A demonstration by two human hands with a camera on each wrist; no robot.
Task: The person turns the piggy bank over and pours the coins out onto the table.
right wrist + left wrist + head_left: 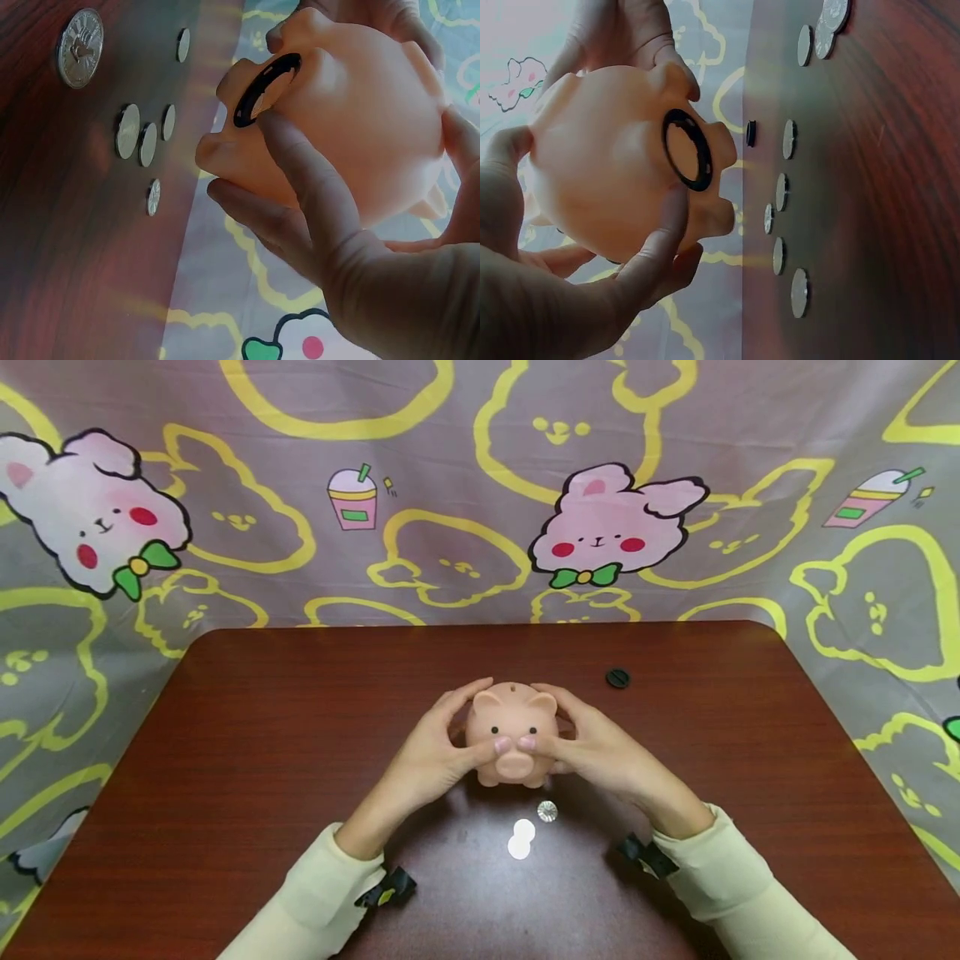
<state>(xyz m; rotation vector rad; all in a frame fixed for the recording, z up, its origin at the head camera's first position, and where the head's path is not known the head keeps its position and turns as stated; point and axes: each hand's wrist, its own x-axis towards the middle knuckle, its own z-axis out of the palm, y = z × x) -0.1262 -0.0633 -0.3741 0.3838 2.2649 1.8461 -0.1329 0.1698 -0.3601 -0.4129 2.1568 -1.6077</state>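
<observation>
A peach-pink piggy bank [513,714] is held above the table between both hands, its snout towards me and the slot on its top in view. My left hand [431,756] grips its left side and my right hand [603,752] its right side, both thumbs near the snout. In the left wrist view, a black ring [701,161] rims the round hole in its underside, and a left fingertip touches near it. The right wrist view shows a right fingertip beside that same black ring [247,105]. The far fingers are partly hidden behind the pig.
A black round plug [618,678] lies on the brown table [300,718] at the back right. Below the pig, several silver coins lie on the tabletop, among them a ridged one [547,811] and two bright ones [519,847]. A patterned curtain [450,468] surrounds the table.
</observation>
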